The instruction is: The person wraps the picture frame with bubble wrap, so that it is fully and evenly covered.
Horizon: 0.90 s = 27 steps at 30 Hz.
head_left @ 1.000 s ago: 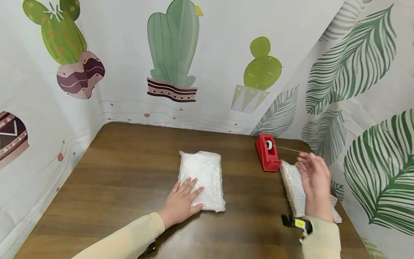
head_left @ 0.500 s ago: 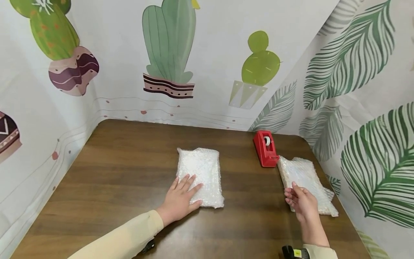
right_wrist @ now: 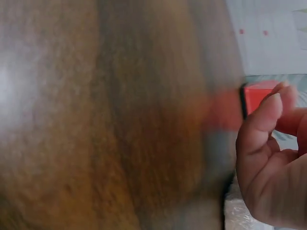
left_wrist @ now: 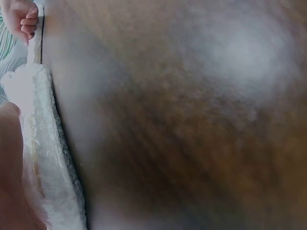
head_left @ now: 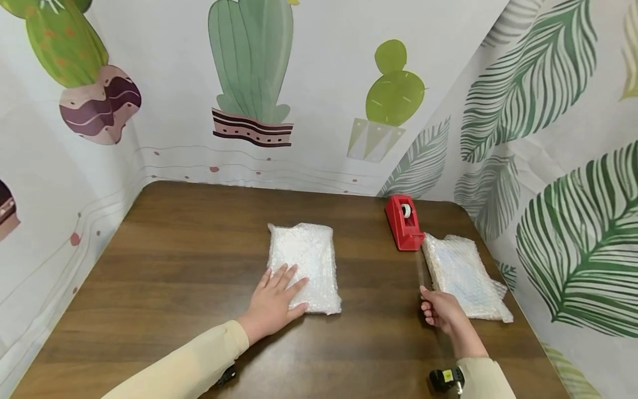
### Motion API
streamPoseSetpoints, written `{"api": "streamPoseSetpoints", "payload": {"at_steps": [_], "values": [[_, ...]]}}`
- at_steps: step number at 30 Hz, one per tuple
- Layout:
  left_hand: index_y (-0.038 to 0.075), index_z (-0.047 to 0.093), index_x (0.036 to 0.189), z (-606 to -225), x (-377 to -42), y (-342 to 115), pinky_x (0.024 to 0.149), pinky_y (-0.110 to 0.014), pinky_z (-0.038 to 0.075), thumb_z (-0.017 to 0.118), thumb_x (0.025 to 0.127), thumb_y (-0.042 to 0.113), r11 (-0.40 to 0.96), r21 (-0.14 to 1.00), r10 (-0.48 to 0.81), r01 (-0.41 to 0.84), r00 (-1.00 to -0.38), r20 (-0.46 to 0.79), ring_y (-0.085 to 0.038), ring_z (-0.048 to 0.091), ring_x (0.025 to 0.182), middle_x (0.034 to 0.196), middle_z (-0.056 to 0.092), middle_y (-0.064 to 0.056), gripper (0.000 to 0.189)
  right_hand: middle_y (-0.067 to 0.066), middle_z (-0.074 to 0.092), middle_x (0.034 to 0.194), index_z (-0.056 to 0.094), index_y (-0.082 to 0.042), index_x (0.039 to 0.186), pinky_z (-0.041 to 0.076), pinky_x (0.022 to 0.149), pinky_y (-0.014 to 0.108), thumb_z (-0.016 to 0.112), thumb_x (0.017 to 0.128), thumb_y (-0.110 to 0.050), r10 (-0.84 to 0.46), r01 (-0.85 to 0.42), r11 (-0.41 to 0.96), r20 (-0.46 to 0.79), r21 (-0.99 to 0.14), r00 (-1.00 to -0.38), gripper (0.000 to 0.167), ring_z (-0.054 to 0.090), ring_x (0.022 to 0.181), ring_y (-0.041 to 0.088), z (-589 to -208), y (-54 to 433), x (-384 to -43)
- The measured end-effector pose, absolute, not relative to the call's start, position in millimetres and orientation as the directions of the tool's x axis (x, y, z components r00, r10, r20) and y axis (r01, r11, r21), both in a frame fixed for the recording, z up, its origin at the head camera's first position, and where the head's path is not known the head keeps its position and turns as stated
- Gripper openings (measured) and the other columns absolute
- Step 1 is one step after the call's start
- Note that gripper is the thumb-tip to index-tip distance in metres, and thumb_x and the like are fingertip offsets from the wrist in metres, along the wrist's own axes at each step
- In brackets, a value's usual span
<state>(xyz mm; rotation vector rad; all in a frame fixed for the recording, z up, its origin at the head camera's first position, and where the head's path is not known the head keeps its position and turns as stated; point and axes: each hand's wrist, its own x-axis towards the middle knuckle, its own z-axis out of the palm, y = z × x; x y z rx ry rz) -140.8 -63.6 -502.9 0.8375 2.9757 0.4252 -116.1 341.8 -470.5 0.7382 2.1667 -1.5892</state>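
Note:
My left hand (head_left: 271, 302) rests with spread fingers on the lower left part of a bubble-wrapped package (head_left: 314, 249) in the middle of the table. In the left wrist view, the package (left_wrist: 55, 163) shows its side edge beside the thumb. At the right, my right hand (head_left: 443, 316) pinches the end of a clear tape strip (head_left: 421, 271) between thumb and curled fingers. That strip runs taut up to the front of a red tape dispenser (head_left: 402, 230) holding a white-cored roll. The right wrist view shows the hand (right_wrist: 273, 158) close up, the dispenser (right_wrist: 256, 99) partly hidden behind it.
A second bubble-wrapped package (head_left: 456, 271) lies right of the dispenser, near the table's right edge, just beyond the right hand. The brown wooden table (head_left: 199, 249) meets a printed cloth backdrop (head_left: 319, 111) at the back and sides.
My right hand has come down and left from beside the dispenser, across the second package, to its left side, with the tape strip now running toward me. The left hand has stayed on its package.

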Motion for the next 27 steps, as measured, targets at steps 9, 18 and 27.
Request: {"api": "streamPoseSetpoints", "payload": {"at_steps": [9, 18, 27], "values": [[0.021, 0.056, 0.148, -503, -142, -62, 0.125, -0.058, 0.030, 0.056, 0.100, 0.048, 0.811, 0.273, 0.519, 0.517, -0.852, 0.072, -0.037, 0.039, 0.152, 0.162, 0.044, -0.014, 0.054, -0.009, 0.051, 0.054, 0.054, -0.010, 0.080, 0.046, 0.048, 0.017, 0.048, 0.108, -0.029, 0.219, 0.617, 0.325, -0.578, -0.717, -0.787, 0.035, 0.047, 0.048, 0.001, -477, 340, -125], [0.021, 0.054, 0.150, -503, -143, -62, 0.127, -0.058, 0.025, 0.054, 0.101, 0.048, 0.812, 0.300, 0.515, 0.501, -0.856, 0.034, -0.037, 0.034, 0.155, 0.164, 0.040, -0.014, 0.056, -0.007, 0.048, 0.045, 0.053, -0.011, 0.057, 0.041, 0.043, 0.020, 0.052, 0.105, -0.037, 0.282, 0.550, 0.601, -0.489, -0.580, -0.825, 0.054, 0.043, 0.042, 0.005, -481, 338, -131], [0.020, 0.056, 0.148, -506, -141, -59, 0.124, -0.058, 0.030, 0.058, 0.100, 0.048, 0.809, 0.281, 0.516, 0.516, -0.853, 0.078, -0.037, 0.039, 0.152, 0.162, 0.044, -0.014, 0.055, -0.006, 0.044, 0.047, 0.051, -0.013, 0.053, 0.036, 0.044, 0.020, 0.055, 0.104, -0.042, 0.266, 0.527, 0.745, -0.543, -0.408, -0.797, 0.059, 0.038, 0.042, 0.006, -471, 343, -132]]}}
